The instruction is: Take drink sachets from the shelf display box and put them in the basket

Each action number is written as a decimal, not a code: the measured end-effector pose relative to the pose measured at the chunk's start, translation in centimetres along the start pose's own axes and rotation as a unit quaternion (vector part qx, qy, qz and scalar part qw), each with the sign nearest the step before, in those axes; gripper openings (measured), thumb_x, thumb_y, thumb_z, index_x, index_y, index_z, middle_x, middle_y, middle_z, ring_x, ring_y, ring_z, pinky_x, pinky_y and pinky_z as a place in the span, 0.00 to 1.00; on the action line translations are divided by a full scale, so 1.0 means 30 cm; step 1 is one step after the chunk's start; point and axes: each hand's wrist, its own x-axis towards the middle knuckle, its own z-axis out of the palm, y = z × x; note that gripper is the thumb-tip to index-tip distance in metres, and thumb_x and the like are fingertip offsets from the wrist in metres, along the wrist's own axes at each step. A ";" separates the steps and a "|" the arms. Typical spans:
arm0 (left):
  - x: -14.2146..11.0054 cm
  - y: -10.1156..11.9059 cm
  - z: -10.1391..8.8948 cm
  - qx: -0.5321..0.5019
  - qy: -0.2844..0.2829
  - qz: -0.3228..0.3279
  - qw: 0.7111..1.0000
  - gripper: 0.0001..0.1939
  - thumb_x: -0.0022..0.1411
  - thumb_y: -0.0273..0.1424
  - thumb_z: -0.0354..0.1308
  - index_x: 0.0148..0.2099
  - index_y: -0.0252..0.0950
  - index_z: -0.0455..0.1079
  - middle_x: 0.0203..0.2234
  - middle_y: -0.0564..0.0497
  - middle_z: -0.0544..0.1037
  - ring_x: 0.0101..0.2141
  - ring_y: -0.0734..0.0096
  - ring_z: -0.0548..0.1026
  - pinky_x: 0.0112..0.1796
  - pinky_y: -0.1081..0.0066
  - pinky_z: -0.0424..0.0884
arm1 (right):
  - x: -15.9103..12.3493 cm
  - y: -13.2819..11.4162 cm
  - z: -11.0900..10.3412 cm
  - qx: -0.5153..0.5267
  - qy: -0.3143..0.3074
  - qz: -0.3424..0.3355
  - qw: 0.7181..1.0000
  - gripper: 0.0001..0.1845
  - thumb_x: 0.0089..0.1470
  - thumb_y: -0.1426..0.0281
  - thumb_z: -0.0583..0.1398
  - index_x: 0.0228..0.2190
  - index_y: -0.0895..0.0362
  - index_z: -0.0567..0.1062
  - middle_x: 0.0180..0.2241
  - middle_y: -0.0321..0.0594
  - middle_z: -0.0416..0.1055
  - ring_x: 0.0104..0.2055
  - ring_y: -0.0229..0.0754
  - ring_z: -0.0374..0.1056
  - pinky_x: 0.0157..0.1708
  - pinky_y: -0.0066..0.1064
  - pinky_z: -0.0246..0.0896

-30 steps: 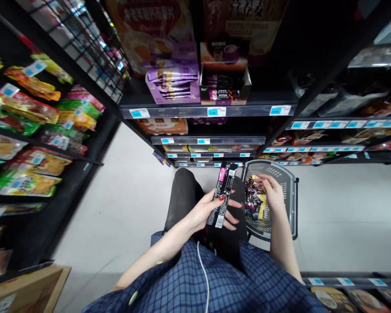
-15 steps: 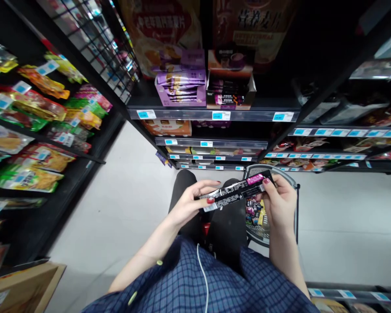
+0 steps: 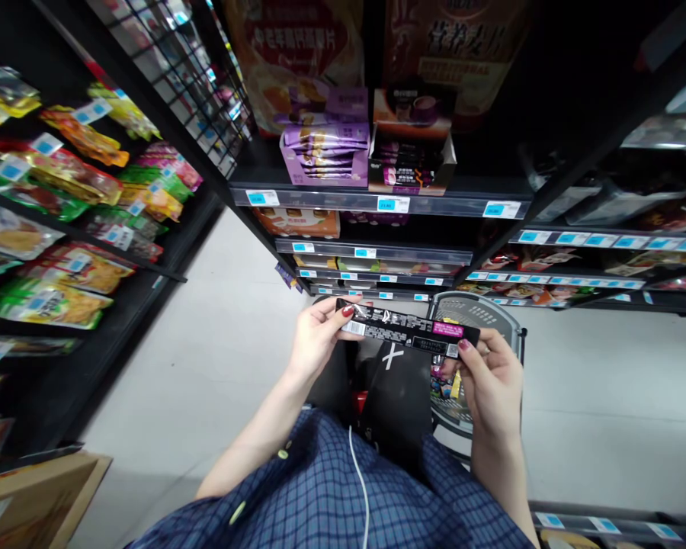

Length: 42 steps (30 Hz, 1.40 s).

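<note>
Raised since the earlier frame, the left hand brings up its end of the black packet, so that the strip now slopes slightly down toward the right hand. We see each grip pinched narrowly on an opposite end; this double hold keeps the packet outstretched above the thighs, printed face toward us. Beyond, we find the grey basket beside the right leg, handy to the right hand, small packets heaped inside. Farther off, open-topped cartons sit side by side on the shelf, presumably for easy picking.
</note>
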 end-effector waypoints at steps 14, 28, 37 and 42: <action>0.025 0.048 -0.122 0.112 -0.176 0.268 0.941 0.06 0.39 0.35 0.71 0.21 0.43 0.78 0.26 0.46 0.81 0.35 0.57 0.78 0.39 0.55 0.75 | 0.013 -0.030 -0.087 -0.117 -0.128 -0.242 0.955 0.08 0.47 0.73 0.64 0.30 0.49 0.81 0.35 0.41 0.78 0.37 0.45 0.73 0.32 0.36 0.71; -0.001 0.082 -0.117 0.175 -0.163 0.327 0.914 0.11 0.45 0.42 0.67 0.17 0.45 0.76 0.23 0.46 0.80 0.35 0.58 0.78 0.40 0.56 0.75 | -0.003 -0.038 -0.106 -0.172 -0.157 -0.311 0.921 0.25 0.44 0.86 0.59 0.35 0.44 0.80 0.38 0.35 0.77 0.39 0.42 0.73 0.38 0.36 0.70; 0.009 0.077 -0.117 0.127 -0.229 0.365 0.894 0.03 0.50 0.30 0.66 0.30 0.45 0.80 0.31 0.46 0.82 0.39 0.58 0.78 0.41 0.58 0.76 | -0.001 -0.034 -0.111 -0.163 -0.139 -0.299 0.930 0.15 0.46 0.80 0.62 0.32 0.47 0.81 0.36 0.39 0.78 0.37 0.44 0.74 0.33 0.36 0.72; 0.011 0.032 -0.096 0.124 -0.179 0.297 0.930 0.08 0.45 0.24 0.68 0.32 0.39 0.80 0.30 0.47 0.82 0.33 0.62 0.80 0.35 0.65 0.78 | 0.003 -0.023 -0.094 -0.111 -0.040 -0.264 0.957 0.11 0.47 0.77 0.64 0.32 0.51 0.81 0.29 0.39 0.77 0.29 0.41 0.74 0.24 0.30 0.70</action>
